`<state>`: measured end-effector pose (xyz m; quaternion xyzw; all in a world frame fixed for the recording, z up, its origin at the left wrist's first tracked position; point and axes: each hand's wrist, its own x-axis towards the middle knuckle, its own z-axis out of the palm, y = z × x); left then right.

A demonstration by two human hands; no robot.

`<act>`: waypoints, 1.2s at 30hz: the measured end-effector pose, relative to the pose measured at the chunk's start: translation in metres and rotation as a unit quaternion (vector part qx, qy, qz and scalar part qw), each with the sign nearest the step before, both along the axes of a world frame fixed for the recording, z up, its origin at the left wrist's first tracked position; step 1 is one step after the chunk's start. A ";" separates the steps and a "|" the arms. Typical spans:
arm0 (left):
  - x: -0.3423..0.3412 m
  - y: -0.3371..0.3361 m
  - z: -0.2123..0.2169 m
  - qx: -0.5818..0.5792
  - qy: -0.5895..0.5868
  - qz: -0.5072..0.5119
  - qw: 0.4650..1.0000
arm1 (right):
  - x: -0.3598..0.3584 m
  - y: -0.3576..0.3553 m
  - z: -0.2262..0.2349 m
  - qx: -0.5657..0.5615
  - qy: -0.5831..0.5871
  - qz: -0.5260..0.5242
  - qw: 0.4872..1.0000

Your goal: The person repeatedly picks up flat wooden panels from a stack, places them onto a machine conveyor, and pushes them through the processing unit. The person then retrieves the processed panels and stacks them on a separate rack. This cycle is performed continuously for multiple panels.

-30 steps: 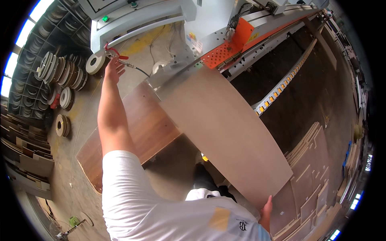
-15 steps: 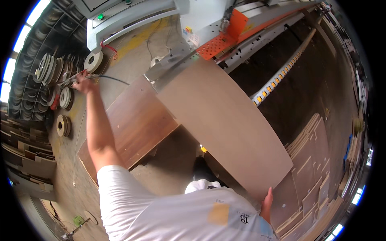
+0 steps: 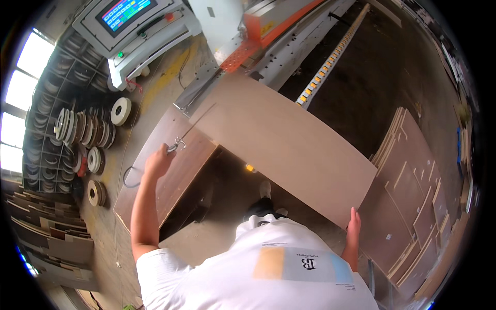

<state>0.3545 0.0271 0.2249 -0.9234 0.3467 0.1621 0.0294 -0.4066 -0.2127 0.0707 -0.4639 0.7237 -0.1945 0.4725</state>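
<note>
My left hand [image 3: 160,164] is closed round an air blow gun [image 3: 176,144]. Its long thin nozzle points over the left end of a large brown board [image 3: 284,139]. A dark hose loops beside my left wrist. The board lies flat, its far left end at the machine [image 3: 237,57] and its near end stretching toward me. At the board's near right corner, my right hand [image 3: 353,227] grips the edge; some of its fingers are hidden. Beneath the board's left end stands a wooden table [image 3: 170,170] with a reddish-brown top.
A control panel with a lit screen [image 3: 124,15] stands at the far left. Rolls of edge banding [image 3: 85,126] sit on the left, before a rack. Stacked boards [image 3: 403,206] lie on the right. A roller rail [image 3: 330,59] runs away beyond the board.
My left hand has brought the blow gun from the far left in toward the board, and its nozzle is now over the board's left end. My right hand stays at the near corner.
</note>
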 end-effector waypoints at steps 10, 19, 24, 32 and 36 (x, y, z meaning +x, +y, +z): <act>-0.212 -0.037 -0.117 -0.137 0.318 0.135 0.928 | -0.052 0.004 -0.075 -0.003 -0.109 -0.123 0.986; -0.343 0.017 -0.037 0.097 0.319 -0.237 0.913 | -0.042 0.005 -0.046 0.110 -0.213 -0.179 0.954; -0.169 0.126 -0.096 -0.102 0.144 0.189 0.966 | -0.035 0.002 -0.046 0.061 -0.155 -0.094 0.981; -0.259 0.129 -0.092 0.003 0.272 0.022 0.962 | -0.050 0.002 -0.086 -0.144 -0.014 0.006 0.989; -0.362 0.085 -0.041 0.094 0.301 -0.194 0.929 | -0.031 -0.001 -0.041 -0.080 0.046 0.062 0.994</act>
